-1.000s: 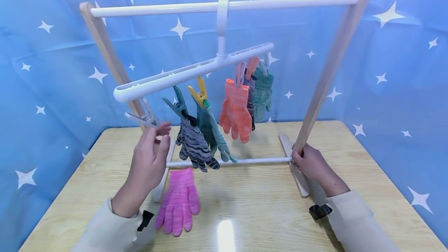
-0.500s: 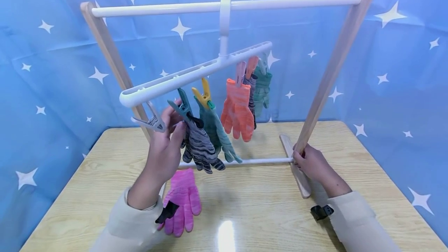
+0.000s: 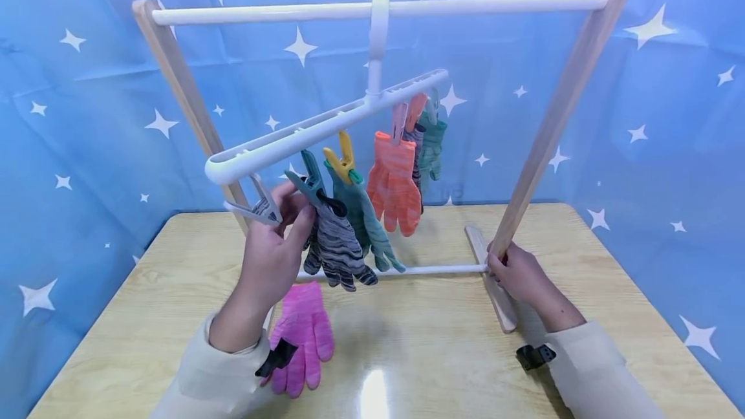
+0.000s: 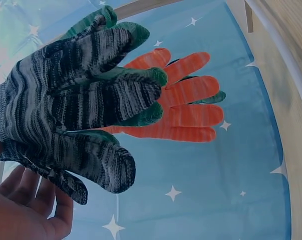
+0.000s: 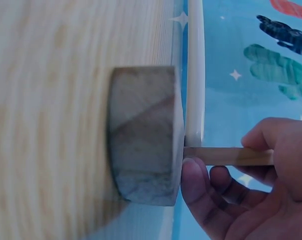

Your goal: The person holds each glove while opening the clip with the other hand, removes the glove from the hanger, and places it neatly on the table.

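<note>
My left hand (image 3: 269, 254) pinches the cuff edge of a black-and-grey striped glove (image 3: 340, 247), thumb in front and fingers behind. A dark green clothespin (image 3: 312, 181) clips that glove below a white hanger (image 3: 279, 150). Just left of it, an empty grey clothespin (image 3: 269, 207) hangs over the back of this hand. In the left wrist view the striped glove (image 4: 30, 110) spreads its fingers in front of green and orange gloves. My right hand (image 3: 520, 280) grips the foot of the rack's right wooden upright (image 3: 541, 141); its thumb and fingers wrap the wood in the right wrist view.
Farther along the hanger hang a green glove (image 3: 363, 222) on a yellow clothespin (image 3: 343, 157), an orange glove (image 3: 396, 180), and another striped and green glove behind. The hanger hooks over the white top bar (image 3: 495, 5). A pink glove (image 3: 307, 335) lies on the table.
My left hand has moved right, from beside the grey clothespin to the striped glove's cuff. The hanger's near end has swung slightly right and toward me. My right hand stays put.
</note>
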`<state>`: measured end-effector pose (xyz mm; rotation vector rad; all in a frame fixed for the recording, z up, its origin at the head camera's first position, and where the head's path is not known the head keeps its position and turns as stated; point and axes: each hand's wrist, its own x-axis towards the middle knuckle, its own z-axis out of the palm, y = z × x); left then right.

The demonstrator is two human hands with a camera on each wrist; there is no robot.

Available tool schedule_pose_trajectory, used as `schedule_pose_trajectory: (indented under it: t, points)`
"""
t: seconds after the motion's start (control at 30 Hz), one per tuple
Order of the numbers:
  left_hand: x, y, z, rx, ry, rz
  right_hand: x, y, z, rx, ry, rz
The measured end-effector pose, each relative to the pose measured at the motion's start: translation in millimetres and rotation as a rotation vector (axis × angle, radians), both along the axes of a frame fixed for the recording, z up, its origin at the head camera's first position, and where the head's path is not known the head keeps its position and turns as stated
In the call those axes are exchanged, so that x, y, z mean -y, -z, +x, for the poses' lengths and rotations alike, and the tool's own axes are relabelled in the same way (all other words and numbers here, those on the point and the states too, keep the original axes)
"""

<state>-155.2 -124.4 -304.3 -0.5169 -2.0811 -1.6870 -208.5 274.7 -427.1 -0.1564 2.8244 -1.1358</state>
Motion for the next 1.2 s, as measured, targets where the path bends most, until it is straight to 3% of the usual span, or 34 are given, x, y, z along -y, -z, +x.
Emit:
schedule_pose_trajectory:
  t: [0.27, 0.63, 0.9, 1.2]
  points:
    - [1, 1.7, 6.2, 0.044, -0.022, 0.029, 1, -0.1, 0.9, -0.008, -0.005, -0.010]
    - [0, 2.6, 10.2, 0.046, 0.028, 0.048, 3, -0.8, 3.2, -0.007, 0.001, -0.011]
    - [0, 1.6, 13.0, 0.003, 0.077, 0.075, 2, -0.6, 1.8, 0.001, -0.005, -0.003]
    - [-2, -1.5, 15.8, -0.031, 0.049, 0.052, 5, -4.3, 0.8, 0.000, -0.014, -0.001]
